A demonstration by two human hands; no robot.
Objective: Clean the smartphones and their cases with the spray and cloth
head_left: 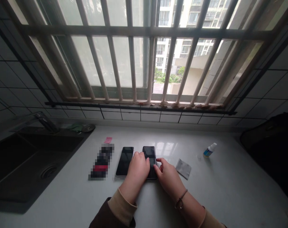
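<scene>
A dark smartphone [149, 151] lies screen up on the pale countertop [196, 202], between my two hands. My left hand [138, 167] is closed along its left edge, with the thumb on the screen side and the other fingertips hidden. At the right edge, the thumb and index finger of my right hand [169, 175] grip the same phone. A second smartphone [124, 162] lies flat just left of my left hand, with a clear rim showing under its lower edge. To the right of my right hand is a small grey cloth [183, 168].
A small white-capped spray bottle [210, 150] stands farther right. Left of the phones are a blurred-out dark and red item [101, 163] and a pink slip [108, 140]. A dark sink [63, 148] with a faucet [47, 122] borders the left; a black object [272, 148] borders the right.
</scene>
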